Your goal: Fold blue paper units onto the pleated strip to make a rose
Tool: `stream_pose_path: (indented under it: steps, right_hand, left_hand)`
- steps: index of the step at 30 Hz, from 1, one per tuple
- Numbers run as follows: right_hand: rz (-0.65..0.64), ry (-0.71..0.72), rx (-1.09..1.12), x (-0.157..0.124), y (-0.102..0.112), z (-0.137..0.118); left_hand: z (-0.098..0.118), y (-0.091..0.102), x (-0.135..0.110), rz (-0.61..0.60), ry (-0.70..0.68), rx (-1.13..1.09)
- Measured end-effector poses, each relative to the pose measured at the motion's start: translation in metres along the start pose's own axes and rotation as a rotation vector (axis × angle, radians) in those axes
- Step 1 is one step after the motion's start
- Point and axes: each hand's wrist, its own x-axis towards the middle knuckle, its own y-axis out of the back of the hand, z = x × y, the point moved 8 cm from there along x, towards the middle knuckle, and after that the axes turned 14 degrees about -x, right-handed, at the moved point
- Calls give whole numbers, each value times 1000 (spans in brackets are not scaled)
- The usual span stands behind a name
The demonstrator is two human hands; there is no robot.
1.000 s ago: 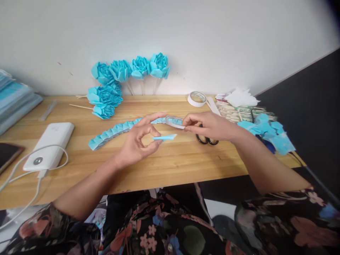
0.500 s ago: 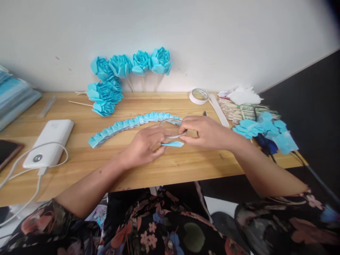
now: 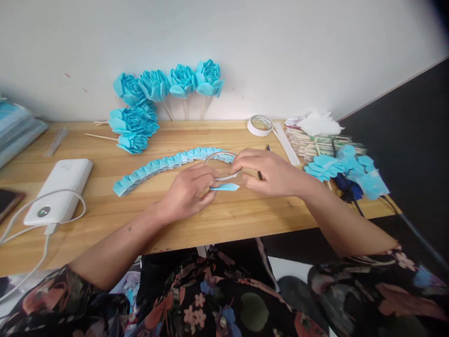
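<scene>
Plain pale wall (image 3: 280, 56) at the back, one light-brown wood-grain table (image 3: 196, 229) up against it, and two bare hands busy over the middle. Left hand (image 3: 189, 192) has thumb and fingers pinched together on one small folded light-blue strip (image 3: 226, 187), pointed end sticking out to the right, just above the tabletop. Right hand (image 3: 273, 173) is clamped by its fingertips on one thin, pale tape ring (image 3: 228, 177); left fingers are right by the ring's near edge, can't tell if they touch it.

Just behind the hands, one curved row of pleated light-blue pieces (image 3: 164, 163) lies on the table, too overlapped for me to count. Bright-blue ruffled paper-like flowers (image 3: 209, 78): four along the top by the wall, at least three more bunched below.

Rest of the count: one white tape roll (image 3: 258, 131) lying flat, one heap of thin wooden sticks (image 3: 303, 147), one crumpled white wad (image 3: 319, 125) on top of it, several light-blue cut pieces (image 3: 373, 185) far right, one white power bank (image 3: 59, 187) on the left.
</scene>
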Motion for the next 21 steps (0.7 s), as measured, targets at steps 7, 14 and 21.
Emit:
stream_pose_path:
  steps: [7, 14, 21]
  right_hand:
    - [315, -182, -87, -13, 19, 2]
    - [331, -265, -186, -17, -2, -14]
    - [375, -317, -227, -18, -4, -17]
  left_hand:
    - [-5, 4, 1, 62, 47, 56]
    - [-4, 5, -1, 101, 13, 79]
    - [0, -4, 0, -26, 12, 116]
